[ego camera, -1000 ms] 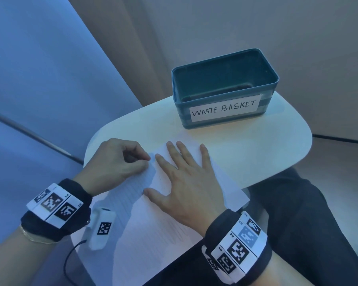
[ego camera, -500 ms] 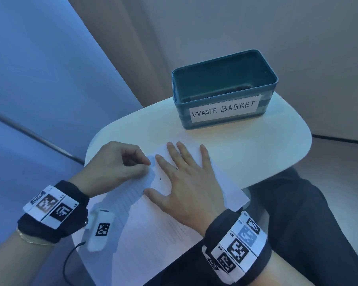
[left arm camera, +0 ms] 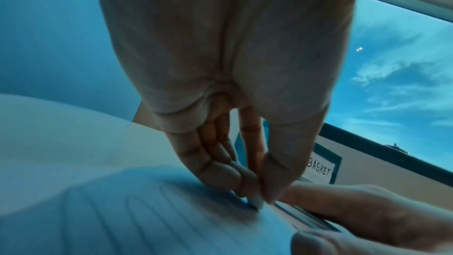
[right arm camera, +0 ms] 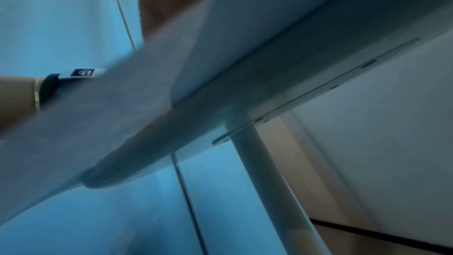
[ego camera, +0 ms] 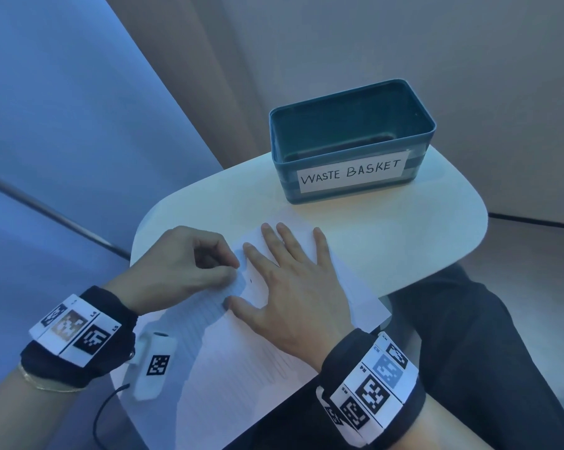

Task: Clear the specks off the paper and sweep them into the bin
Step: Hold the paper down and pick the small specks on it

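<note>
We see our left hand [ego camera: 180, 264] at the left edge of the paper [ego camera: 241, 368], fingers curled in, thumb and forefinger tips pressed together. The left wrist view shows those fingertips [left arm camera: 247, 185] down on the sheet, pinching a small pale bit [left arm camera: 256, 204] against it; whether that bit is an eraser or a speck we cannot tell. The paper is white, faintly lined, lying slantwise on the white table [ego camera: 404, 248], its near corners hanging past the table edge. One tiny dark speck [ego camera: 251, 281] sits on the sheet just right of the pinched fingertips, in the gap between our two hands, touching neither. Our right hand [ego camera: 293, 287] lies flat on the paper, palm down, fingers straight and spread apart, thumb out toward the left hand. In the right wrist view only the underside of the table and overhanging sheet show; the fingers are hidden. Further right and back, the bin [ego camera: 352, 141], a dark teal box labelled WASTE BASKET, stands on the table well apart from both hands, just beyond the paper's far edge.
</note>
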